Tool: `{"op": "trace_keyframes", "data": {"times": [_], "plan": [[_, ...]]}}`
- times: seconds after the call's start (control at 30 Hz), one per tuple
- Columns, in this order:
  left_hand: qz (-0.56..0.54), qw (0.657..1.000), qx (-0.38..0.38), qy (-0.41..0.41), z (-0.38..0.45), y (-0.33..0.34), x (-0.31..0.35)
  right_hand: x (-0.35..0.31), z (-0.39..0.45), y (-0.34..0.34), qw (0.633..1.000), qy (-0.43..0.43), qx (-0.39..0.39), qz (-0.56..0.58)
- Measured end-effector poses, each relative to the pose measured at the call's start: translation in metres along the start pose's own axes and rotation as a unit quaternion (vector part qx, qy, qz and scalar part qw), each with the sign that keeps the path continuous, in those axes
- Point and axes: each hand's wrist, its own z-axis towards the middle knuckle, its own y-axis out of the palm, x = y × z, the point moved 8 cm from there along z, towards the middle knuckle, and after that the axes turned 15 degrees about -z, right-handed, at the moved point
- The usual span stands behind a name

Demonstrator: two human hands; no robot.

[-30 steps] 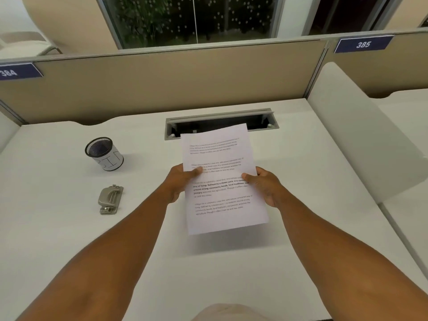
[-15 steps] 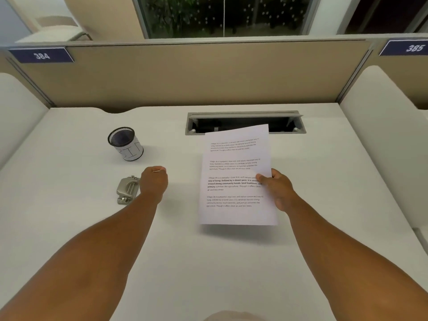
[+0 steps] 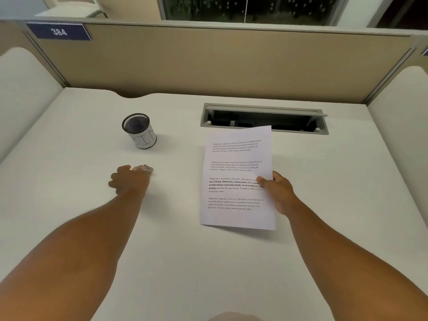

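Your left hand (image 3: 128,181) is curled over the metal hole punch (image 3: 145,169) on the left of the desk (image 3: 185,262), fingers closed round it. Blur hides whether it's lifted. Your right hand (image 3: 279,193) pinches the printed sheet (image 3: 236,172) at its right edge, thumb on top, with the sheet just above the desk, its far end over the cable tray (image 3: 264,118). Likely 1 hand has the page ready and flat while the other fetches the tool. The mesh cup marked BIN (image 3: 139,130) stands farther back, apart from both.
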Motion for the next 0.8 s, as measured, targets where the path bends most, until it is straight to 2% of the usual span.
{"op": "trace_keyframes", "data": {"times": [0.2, 0.33, 0.57, 0.8], "plan": [[0.088, 0.995, -0.043, 0.004, 0.011, 0.002, -0.011, -0.001, 0.003, 0.013, 1.0, 0.003, -0.004, -0.009], [0.04, 0.997, -0.05, -0.029, 0.013, 0.004, -0.021, -0.003, 0.002, 0.015, 1.0, 0.004, -0.006, -0.01], [-0.032, 0.994, -0.104, -0.011, 0.017, 0.007, -0.018, -0.006, -0.001, 0.011, 1.0, 0.008, -0.002, -0.004], [-0.036, 0.99, -0.13, -0.029, 0.005, 0.012, -0.008, -0.011, -0.001, 0.008, 1.0, 0.004, 0.0, -0.01]]}}
